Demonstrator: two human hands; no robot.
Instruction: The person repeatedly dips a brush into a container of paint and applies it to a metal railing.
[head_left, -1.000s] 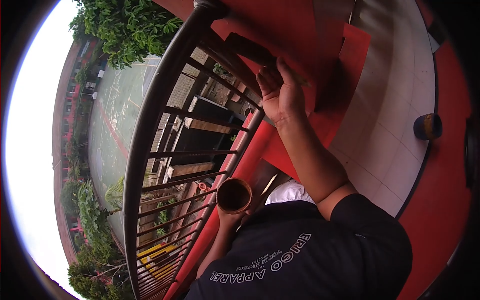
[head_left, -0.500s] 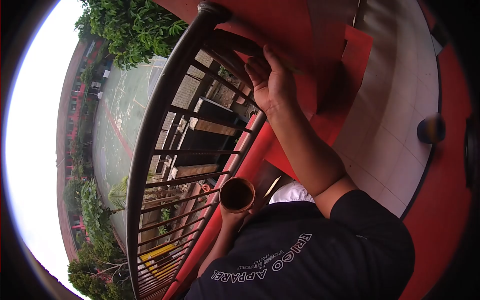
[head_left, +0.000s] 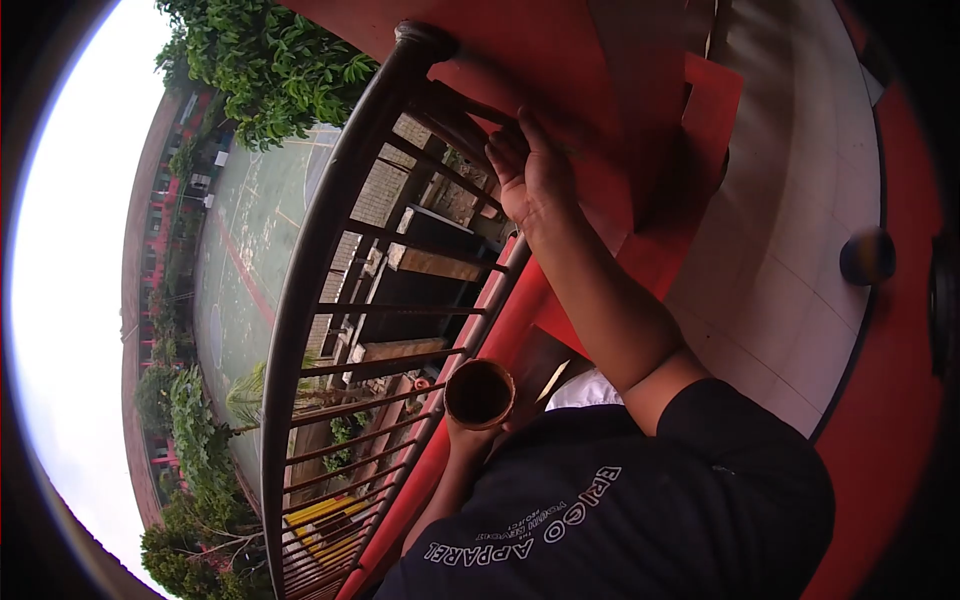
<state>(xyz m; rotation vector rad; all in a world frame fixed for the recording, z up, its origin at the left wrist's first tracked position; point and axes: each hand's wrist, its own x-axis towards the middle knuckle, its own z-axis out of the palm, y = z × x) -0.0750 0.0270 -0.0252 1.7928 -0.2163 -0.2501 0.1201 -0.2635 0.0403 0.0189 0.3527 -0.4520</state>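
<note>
My left hand (head_left: 473, 440) is wrapped round a round brown container (head_left: 479, 394) with a rough rim and a dark inside, seen from above. The container is close beside the lower rail of the metal railing (head_left: 345, 150). My right hand (head_left: 535, 180) is raised at the railing's upper end, palm turned up, thumb out and fingers slightly curled. Nothing shows in the palm, and the fingertips overlap the dark railing post in this view. My right arm reaches up from a black printed shirt (head_left: 620, 500).
Red walls and ledges (head_left: 600, 60) border the railing. On the right lies a tiled floor (head_left: 780, 220) with a blurred dark blue round object (head_left: 866, 257). Beyond the railing are a green sports court (head_left: 245, 240), trees (head_left: 290, 60) and a yellow striped structure (head_left: 325, 525).
The whole view has shifted slightly, with the railing and court further right. My right hand appears a little lower in the view; the container stays in my left hand.
</note>
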